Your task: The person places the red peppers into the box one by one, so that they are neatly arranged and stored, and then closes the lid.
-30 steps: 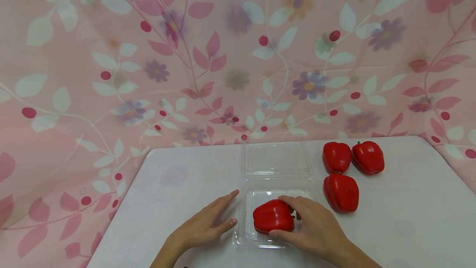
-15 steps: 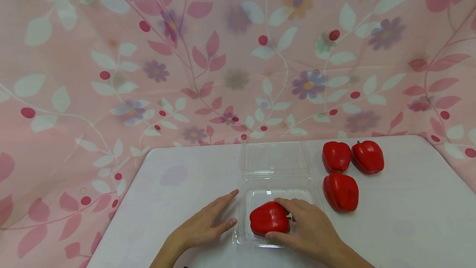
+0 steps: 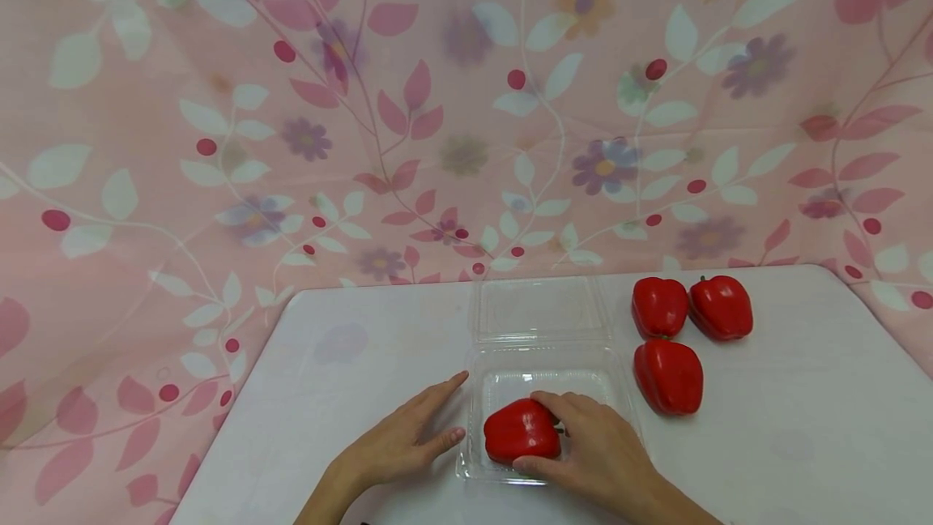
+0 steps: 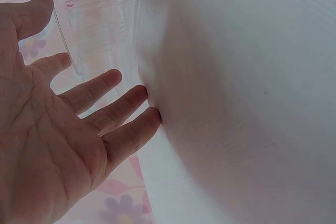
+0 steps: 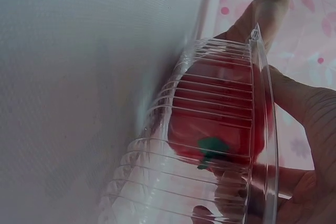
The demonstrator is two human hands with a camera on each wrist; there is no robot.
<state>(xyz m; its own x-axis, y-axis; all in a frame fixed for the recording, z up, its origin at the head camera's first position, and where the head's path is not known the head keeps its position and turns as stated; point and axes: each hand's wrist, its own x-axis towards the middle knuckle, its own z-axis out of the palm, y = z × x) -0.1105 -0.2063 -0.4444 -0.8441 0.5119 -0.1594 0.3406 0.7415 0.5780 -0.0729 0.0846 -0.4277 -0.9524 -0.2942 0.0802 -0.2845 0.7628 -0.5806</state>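
Red pepper (image 3: 516, 433) lies lengthwise left to right, stem (image 3: 560, 431) rightward

Dim, even light
Highlights on gripped bell pepper (image 3: 516, 432); tabletop (image 4: 210, 103) shadowed beside the left hand (image 4: 50, 129); wrist views hazy.

The right hand (image 3: 605, 446) grips a glossy red bell pepper (image 3: 519, 432) inside an open, clear plastic clamshell box (image 3: 503, 383). The left hand (image 3: 397, 442) is beside the box, perhaps touching it. Three more red bell peppers (image 3: 669, 377) lie on the white counter (image 3: 794, 420).

Left hand (image 3: 395, 442) — spread, relaxed; right hand (image 3: 603, 446) — curled, gripping.
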